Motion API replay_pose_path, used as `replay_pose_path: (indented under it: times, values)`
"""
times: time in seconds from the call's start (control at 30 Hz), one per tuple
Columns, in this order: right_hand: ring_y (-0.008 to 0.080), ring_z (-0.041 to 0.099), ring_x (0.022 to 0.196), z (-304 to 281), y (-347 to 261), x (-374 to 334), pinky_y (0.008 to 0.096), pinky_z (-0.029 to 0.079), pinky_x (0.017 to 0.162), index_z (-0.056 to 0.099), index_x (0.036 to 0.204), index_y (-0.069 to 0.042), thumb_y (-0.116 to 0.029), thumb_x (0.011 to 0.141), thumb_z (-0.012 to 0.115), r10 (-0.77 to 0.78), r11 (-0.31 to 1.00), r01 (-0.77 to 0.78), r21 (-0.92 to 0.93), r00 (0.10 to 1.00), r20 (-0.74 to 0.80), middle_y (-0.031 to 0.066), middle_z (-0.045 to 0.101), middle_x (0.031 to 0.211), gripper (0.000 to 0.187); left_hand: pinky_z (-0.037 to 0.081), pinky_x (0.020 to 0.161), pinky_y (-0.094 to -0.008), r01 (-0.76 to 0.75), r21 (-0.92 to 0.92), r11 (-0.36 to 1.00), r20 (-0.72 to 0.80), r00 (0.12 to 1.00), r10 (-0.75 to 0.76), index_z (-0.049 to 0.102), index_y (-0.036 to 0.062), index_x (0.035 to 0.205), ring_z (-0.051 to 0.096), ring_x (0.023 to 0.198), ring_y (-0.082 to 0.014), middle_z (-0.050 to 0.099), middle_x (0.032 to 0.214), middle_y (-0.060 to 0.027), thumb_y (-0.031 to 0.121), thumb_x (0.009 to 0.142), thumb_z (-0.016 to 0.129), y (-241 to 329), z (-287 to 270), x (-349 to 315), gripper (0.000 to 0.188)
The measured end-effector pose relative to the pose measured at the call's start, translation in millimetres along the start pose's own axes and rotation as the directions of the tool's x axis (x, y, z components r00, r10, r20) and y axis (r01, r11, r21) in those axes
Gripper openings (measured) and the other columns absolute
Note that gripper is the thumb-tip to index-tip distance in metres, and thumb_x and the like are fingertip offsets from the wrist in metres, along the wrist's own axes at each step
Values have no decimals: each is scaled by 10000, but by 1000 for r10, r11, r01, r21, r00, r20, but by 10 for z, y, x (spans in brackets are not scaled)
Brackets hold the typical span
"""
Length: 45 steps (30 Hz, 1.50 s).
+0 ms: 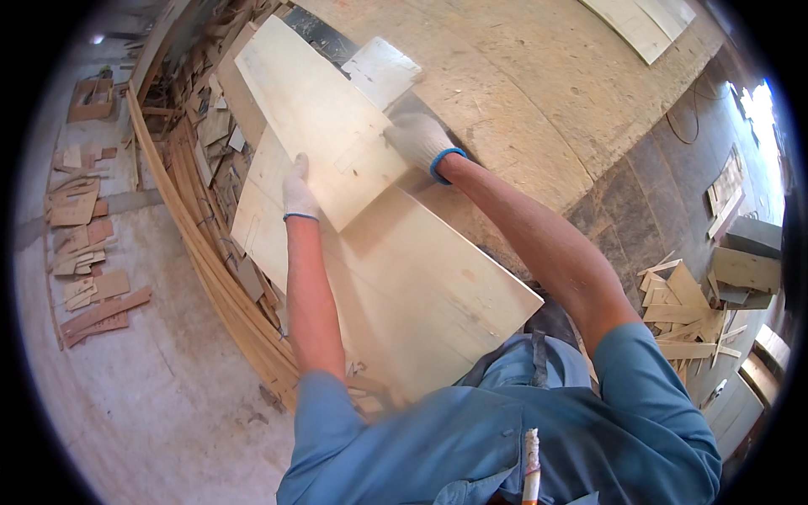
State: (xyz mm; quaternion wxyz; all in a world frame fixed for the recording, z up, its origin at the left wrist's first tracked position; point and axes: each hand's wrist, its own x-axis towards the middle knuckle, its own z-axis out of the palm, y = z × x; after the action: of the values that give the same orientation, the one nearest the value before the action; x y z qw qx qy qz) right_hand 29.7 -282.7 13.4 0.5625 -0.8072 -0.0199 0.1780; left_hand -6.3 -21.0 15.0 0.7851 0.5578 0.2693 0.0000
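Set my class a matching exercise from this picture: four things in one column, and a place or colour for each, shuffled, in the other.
Things:
1. left hand
2. right hand
3. shirt
4. long wooden strips

Places and colours:
A. blue
B. at the right-hand edge of the upper board
C. left of both hands
D. at the left-hand edge of the upper board

Pairs: 1-D, 2-B, 3-A, 4-C
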Motion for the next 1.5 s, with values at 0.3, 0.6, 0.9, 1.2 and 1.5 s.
replay_pose_path:
  times: [0.3,0.6,0.9,1.2,1.5]
  values:
    - [181,651,568,-67,-67,-309,342,529,529,711,955,-35,-261,882,568,112,961,-120,251,993,45,92,689,788,277,506,953,-395,-5,10,1000,67,998,4,522,-47,1275,606,1103,-283,604,1224,-170,287,983,539,62,-203,381,444]
    - [173,662,621,-10,-227,-174,313,526,611,691,1008,-3,-300,885,566,190,904,-221,365,975,119,91,698,834,345,499,957,-381,-27,101,994,-2,1000,27,497,-44,1320,603,1108,-272,591,1257,-165,304,970,560,222,-272,709,497]
    - [164,640,615,-146,-387,-919,302,507,510,647,968,0,-313,929,557,140,834,-251,492,958,250,105,668,819,328,515,943,-389,-37,-57,998,112,993,44,493,-43,1320,622,1097,-277,600,1264,-164,293,970,551,236,-403,77,488]
    - [209,666,698,-634,-1146,-1992,309,524,558,534,1178,38,-430,1033,407,-97,429,-380,819,882,461,158,680,912,507,525,938,-414,-32,-162,986,155,986,58,477,-43,1331,629,1097,-306,590,1283,-195,281,1002,470,895,-5,-1577,462]
    - [180,589,726,-857,-1743,-1756,290,480,580,505,1113,-20,-353,1025,426,-465,370,-281,886,769,438,122,625,964,353,553,912,-400,-238,-494,836,152,923,353,463,-73,1333,614,1132,-320,583,1281,-216,297,1019,390,1271,312,-2183,490]
